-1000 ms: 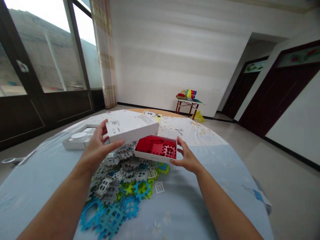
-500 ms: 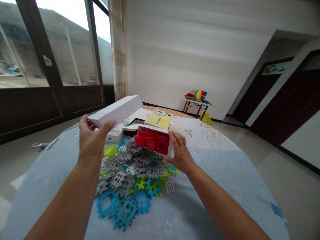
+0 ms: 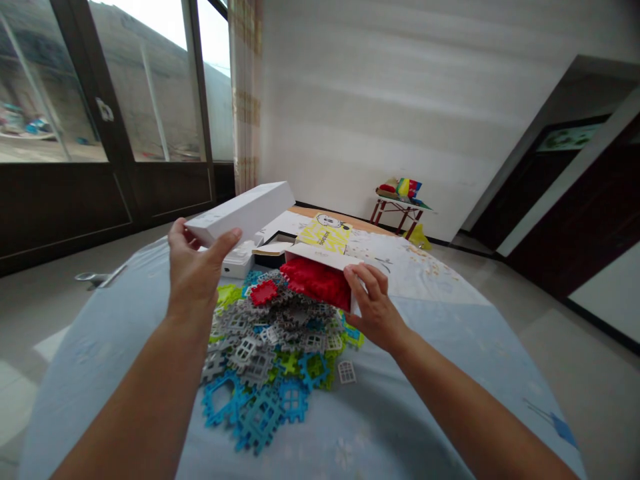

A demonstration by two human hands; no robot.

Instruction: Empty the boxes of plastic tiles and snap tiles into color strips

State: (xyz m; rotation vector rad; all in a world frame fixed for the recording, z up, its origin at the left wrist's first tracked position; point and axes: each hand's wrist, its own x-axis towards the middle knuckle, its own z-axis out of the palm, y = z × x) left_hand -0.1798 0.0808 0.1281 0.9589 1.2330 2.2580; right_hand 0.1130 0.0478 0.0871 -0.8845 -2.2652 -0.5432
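My left hand (image 3: 203, 263) grips a long white box lid (image 3: 245, 208) by its near end, thumb on one side and fingers on the other. With my right hand (image 3: 373, 300) I hold a white box (image 3: 325, 255) tilted over the pile, its open side facing me. Red toothed plastic building pieces (image 3: 317, 280) fill that box. One loose red piece (image 3: 264, 292) lies on the heap of grey building pieces (image 3: 280, 327). Blue pieces (image 3: 260, 417) and lime-green pieces (image 3: 287, 363) spread at the heap's front. A small white window piece (image 3: 347, 372) lies apart on the right.
A yellow printed box (image 3: 325, 233) sits behind the pile, beside a dark open box (image 3: 275, 247) and a white box (image 3: 237, 263). The round table has a pale blue cloth (image 3: 430, 400). A small side table (image 3: 400, 207) stands by the wall.
The box in my right hand has tipped further, and the red pieces have shifted. One red piece has dropped onto the grey heap. My left hand still holds the lid.
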